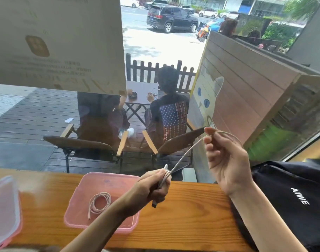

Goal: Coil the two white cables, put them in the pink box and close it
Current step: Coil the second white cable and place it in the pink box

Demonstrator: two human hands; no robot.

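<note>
So, one cable's in the box and the other is mid-air between both hands.

Left hand, lower middle of the frame, is clenched around a bunch of loops of the second white cable, plug end poking out below the fist. Right hand, right of centre, pinches the far stretch of it up high. The coiled white cable lies inside the open pink box on the wooden counter. The clear lid sits at the lower left edge. The black bag at lower right reads "AIWE".
</note>
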